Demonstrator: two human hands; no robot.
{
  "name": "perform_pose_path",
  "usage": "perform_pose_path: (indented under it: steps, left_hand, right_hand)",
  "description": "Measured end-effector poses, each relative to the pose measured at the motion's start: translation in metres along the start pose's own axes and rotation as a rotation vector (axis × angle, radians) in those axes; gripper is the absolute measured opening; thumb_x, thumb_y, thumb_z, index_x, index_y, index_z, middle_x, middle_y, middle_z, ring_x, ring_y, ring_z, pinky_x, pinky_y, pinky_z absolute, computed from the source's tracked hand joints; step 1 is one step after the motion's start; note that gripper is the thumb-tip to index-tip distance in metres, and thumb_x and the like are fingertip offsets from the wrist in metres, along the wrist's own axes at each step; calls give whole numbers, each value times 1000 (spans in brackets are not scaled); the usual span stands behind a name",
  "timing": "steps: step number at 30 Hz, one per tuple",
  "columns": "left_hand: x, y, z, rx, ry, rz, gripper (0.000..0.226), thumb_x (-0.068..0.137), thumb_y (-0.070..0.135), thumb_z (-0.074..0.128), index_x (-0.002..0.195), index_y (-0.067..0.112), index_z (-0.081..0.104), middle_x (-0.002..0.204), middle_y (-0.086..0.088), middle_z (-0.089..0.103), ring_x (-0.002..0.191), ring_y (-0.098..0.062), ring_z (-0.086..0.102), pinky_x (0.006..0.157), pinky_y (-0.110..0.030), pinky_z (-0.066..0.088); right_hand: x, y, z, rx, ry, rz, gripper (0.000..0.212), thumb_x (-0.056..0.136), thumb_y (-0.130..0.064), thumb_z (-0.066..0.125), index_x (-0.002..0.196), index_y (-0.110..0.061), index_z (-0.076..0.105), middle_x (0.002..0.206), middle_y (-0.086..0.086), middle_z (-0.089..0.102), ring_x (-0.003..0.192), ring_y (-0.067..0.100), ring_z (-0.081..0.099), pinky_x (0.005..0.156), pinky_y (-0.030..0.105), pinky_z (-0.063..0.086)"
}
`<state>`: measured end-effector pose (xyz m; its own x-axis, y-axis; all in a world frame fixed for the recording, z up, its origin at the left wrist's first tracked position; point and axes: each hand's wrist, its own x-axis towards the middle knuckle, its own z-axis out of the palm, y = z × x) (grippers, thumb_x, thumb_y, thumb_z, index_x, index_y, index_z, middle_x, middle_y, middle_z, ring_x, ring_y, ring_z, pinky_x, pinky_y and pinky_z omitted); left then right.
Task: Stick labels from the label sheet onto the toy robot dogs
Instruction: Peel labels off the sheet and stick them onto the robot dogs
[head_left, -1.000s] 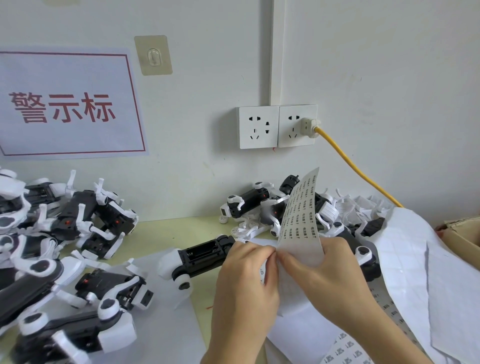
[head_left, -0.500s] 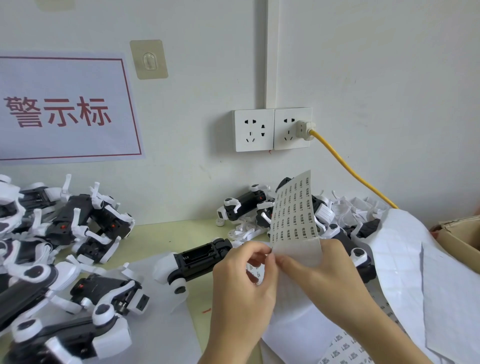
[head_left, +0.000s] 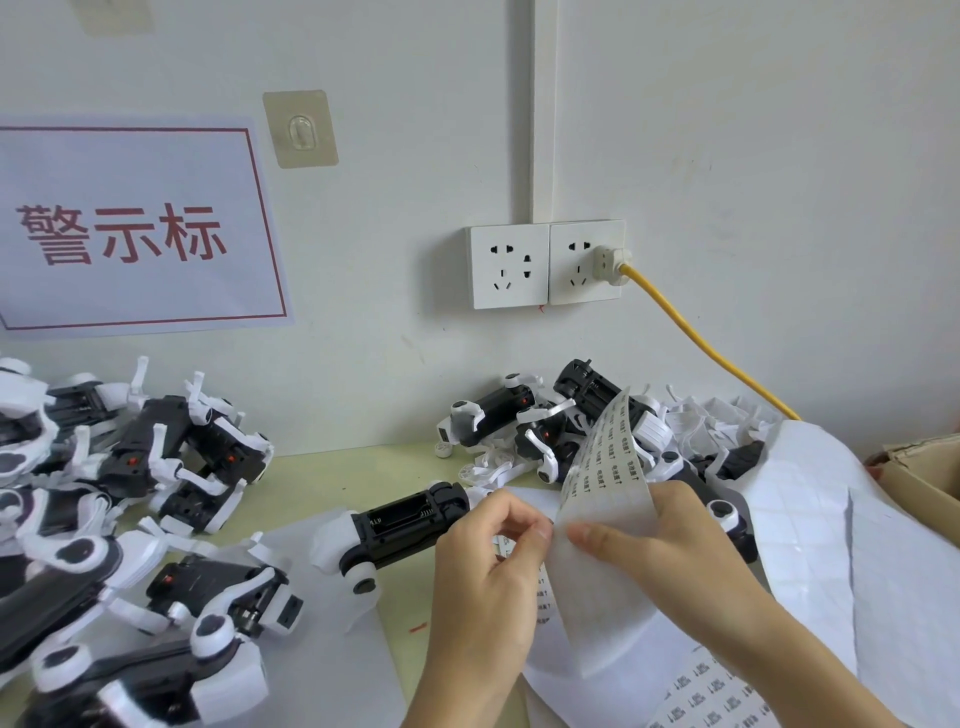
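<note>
My right hand (head_left: 670, 551) holds up a label sheet (head_left: 605, 467) with small printed labels, thumb on its near face. My left hand (head_left: 488, 571) pinches at the sheet's left edge with thumb and forefinger; whether a label is between them is hidden. Just behind my left hand a black-and-white toy robot dog (head_left: 400, 525) lies on its back on white paper, battery bay up. A heap of toy dogs (head_left: 130, 467) fills the left of the desk. Another heap (head_left: 545, 421) lies behind the sheet by the wall.
Used white backing sheets (head_left: 810, 525) pile up on the right, with another printed sheet (head_left: 711, 691) under my right forearm. A cardboard box (head_left: 924, 473) stands at the right edge. A yellow cable (head_left: 701, 338) runs from the wall socket (head_left: 587, 260). A red-lettered sign (head_left: 130, 234) hangs left.
The label sheet's top has curled over to the right and sits lower. My left thumb and forefinger have shifted slightly left at the sheet's edge. The camera tilted down a little.
</note>
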<state>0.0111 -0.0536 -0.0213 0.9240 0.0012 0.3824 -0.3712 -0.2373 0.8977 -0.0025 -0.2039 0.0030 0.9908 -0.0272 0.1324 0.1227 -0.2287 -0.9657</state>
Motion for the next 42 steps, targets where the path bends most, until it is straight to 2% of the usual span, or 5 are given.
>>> perform_pose_path:
  steps: [13,20,26,35,42]
  left_hand:
    - [1,-4,1,47,14,-18,24,92,8,65,72,21,66,71,11,68,73,-5,63,67,-11,42]
    - [3,-9,1,-19,137,-60,21,96,13,61,79,23,67,70,8,71,70,-5,67,65,-15,47]
    - [3,-8,0,-150,220,-114,18,98,14,59,83,18,66,66,-2,69,58,-10,63,55,-25,46]
    - [6,-9,-2,-308,338,-144,15,98,8,59,85,10,65,61,-6,66,50,-18,59,49,-25,41]
    - [6,-10,-2,-292,377,-115,17,96,6,61,80,12,65,62,-5,66,53,-15,59,54,-30,46]
  right_hand:
    - [2,4,-6,28,0,35,7,81,-9,79,83,-14,76,84,-1,79,77,14,76,64,22,59]
    - [3,8,-2,-118,174,-88,82,82,-17,81,131,-61,31,91,-10,74,79,13,73,80,38,59]
    - [8,18,-4,-497,128,-184,23,92,-27,67,105,-46,64,105,-22,67,95,17,67,71,10,46]
    - [2,12,3,-864,377,-403,27,88,-18,67,113,-29,70,115,-4,55,107,18,50,85,39,46]
    - [-12,0,39,-285,-118,-359,42,93,-9,59,130,-28,62,70,-4,69,62,15,64,67,29,54]
